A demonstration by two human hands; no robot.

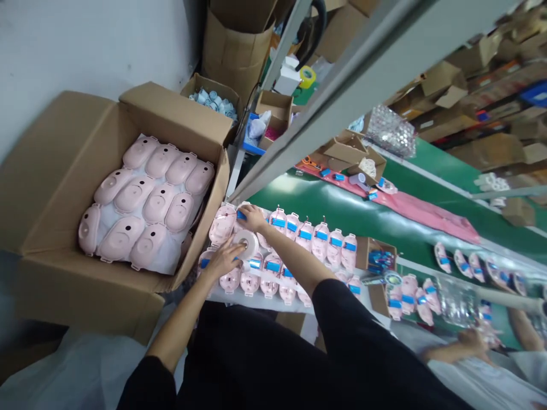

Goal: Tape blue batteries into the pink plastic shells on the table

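My left hand (225, 258) grips a roll of white tape (250, 242) by its near side, fingers at the core. Just beyond it, my right hand (253, 218) bends its fingers down onto a blue block (241, 215) in a pink plastic shell; the fingertips are partly hidden. Around both hands stand two rows of open pink shells, most with a blue block across them, such as one shell (305, 234) to the right. A pale strip, apparently tape, lies over part of the near row (272, 273). Another pink shell (223, 223) lies left of my right hand.
A cardboard box (171, 117) at left holds several pink shells on white sheeting. A grey metal post (325, 108) slants across the bench. Small boxes, a pink sheet (431, 215) and more shells lie on the green surface (325, 196). A co-worker's hand (472, 341) is at right.
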